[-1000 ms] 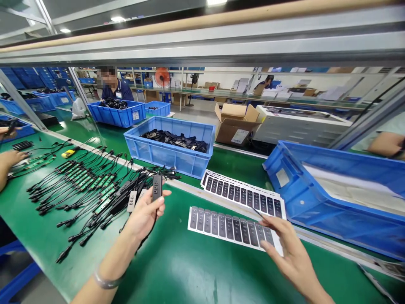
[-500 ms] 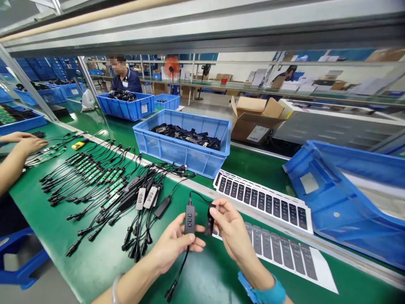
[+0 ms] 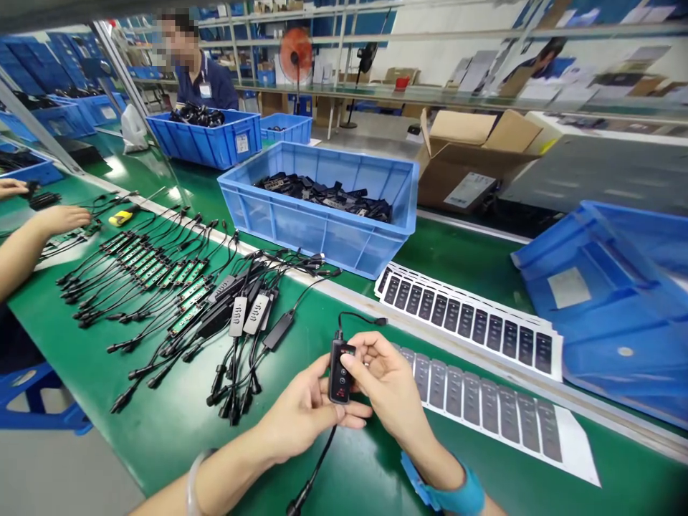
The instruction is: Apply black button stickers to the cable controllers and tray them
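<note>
My left hand [image 3: 306,408] holds a small black controller box [image 3: 340,380] with a cable at each end. A dark label with small button marks lies over the box's face. My right hand [image 3: 384,380] pinches the label's upper right part between thumb and finger, against the box. To the right, a sheet of dark labels [image 3: 489,411] lies on the green table, its left end behind my right hand. Another stack of label sheets [image 3: 473,322] rests beyond it. Left of my hands are grey and black controllers [image 3: 256,314] with cables.
A blue bin [image 3: 317,222] of black parts stands behind my hands. A tilted blue bin [image 3: 607,308] is at right. Rows of green circuit boards [image 3: 153,269] with cables spread leftward. Another person's hands [image 3: 61,218] work at far left; a yellow tool [image 3: 121,217] lies nearby.
My right hand has brought the label from beside the controller onto its face. The view has tipped downward, so the bins and people appear higher.
</note>
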A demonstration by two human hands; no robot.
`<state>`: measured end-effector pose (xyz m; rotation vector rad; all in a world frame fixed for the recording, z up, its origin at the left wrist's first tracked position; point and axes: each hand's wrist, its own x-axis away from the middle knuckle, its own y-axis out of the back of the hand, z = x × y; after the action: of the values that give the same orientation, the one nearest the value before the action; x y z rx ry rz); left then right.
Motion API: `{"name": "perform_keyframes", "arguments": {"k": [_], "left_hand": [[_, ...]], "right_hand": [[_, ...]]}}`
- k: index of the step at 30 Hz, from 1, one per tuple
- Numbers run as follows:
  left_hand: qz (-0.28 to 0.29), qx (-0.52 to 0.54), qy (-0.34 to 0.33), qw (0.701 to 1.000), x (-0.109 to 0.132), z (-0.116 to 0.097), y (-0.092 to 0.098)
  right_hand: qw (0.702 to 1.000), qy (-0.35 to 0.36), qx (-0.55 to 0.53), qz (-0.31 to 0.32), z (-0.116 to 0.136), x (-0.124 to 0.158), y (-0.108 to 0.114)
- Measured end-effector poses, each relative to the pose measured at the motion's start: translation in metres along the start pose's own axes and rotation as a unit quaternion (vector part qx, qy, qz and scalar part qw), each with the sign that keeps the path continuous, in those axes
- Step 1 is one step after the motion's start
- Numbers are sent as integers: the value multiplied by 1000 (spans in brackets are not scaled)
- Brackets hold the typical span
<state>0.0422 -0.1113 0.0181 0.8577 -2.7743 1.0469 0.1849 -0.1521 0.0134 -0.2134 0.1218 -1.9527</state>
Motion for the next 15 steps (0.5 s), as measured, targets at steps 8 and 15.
{"name": "perform_keyframes", "arguments": {"k": [8,15], "left_hand": [[-12,-17,8,1000,0,-2,0],[-13,-29,13,999,-1,-3,-1]], "right_hand": [[1000,-15,-19,5,0,0,4],[1000,-16,-6,4,3,-1,2]]}}
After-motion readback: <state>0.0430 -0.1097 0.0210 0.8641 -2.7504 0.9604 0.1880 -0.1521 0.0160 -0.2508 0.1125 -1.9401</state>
